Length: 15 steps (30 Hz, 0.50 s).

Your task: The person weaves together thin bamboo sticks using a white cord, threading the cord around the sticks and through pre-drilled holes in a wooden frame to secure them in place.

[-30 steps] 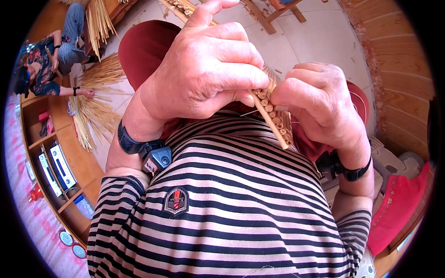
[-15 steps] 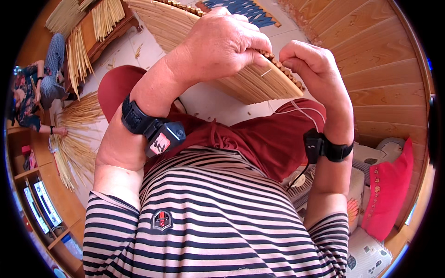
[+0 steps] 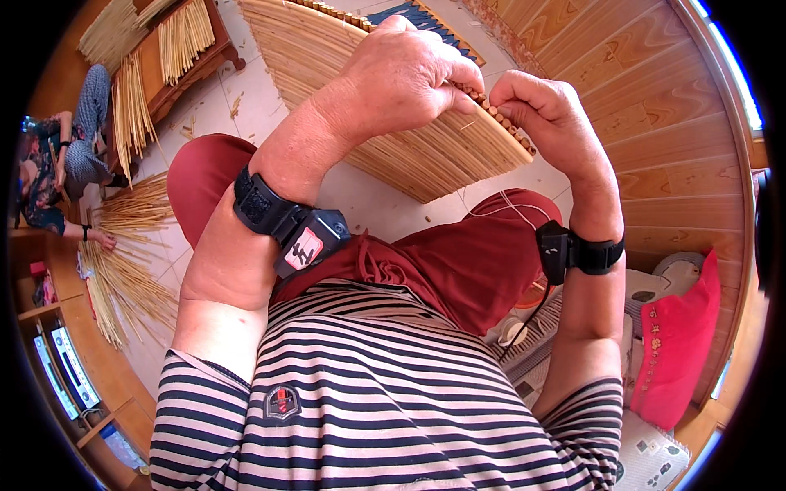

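Observation:
A stiff panel of straw-coloured stalks, laid side by side, stands tilted in front of my lap. Its cut stalk ends line the upper edge as a row of small round tips. My left hand is closed over that edge, thumb on the near face. Close beside it, my right hand is pinched at the stalk ends near the right corner; whatever lies between its fingertips is hidden. Thin white thread loops below the panel's right corner, across my red trousers.
Bundles of stalks lie on a wooden table at the far left. Another person's hand touches stalks fanned over the floor. A wood-panelled surface rises on the right, above a red cushion.
The panel has tipped so more of its near face shows. Both hands keep their grip at its edge, nearly in place. The thread loop has shifted slightly left.

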Each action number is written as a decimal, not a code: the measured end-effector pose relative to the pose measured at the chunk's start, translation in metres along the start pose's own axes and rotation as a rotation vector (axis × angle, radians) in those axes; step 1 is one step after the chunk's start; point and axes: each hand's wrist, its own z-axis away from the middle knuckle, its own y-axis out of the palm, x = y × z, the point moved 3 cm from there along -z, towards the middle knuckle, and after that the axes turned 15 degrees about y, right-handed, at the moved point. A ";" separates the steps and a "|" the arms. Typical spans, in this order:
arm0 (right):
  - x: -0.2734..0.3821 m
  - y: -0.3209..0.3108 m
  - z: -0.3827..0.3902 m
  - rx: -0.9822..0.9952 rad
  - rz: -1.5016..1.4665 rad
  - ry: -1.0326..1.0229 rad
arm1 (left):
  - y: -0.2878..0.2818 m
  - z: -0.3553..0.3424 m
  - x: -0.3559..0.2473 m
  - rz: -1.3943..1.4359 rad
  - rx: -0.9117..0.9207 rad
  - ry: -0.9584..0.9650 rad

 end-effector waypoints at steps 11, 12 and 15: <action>0.012 -0.007 0.017 -0.122 0.005 0.122 | 0.005 0.001 -0.004 0.024 -0.033 -0.037; 0.013 -0.007 0.016 -0.131 0.003 0.121 | 0.005 -0.002 -0.004 0.007 -0.065 -0.034; 0.032 -0.004 0.021 -0.576 0.515 -0.274 | 0.004 -0.008 0.003 0.030 -0.011 -0.063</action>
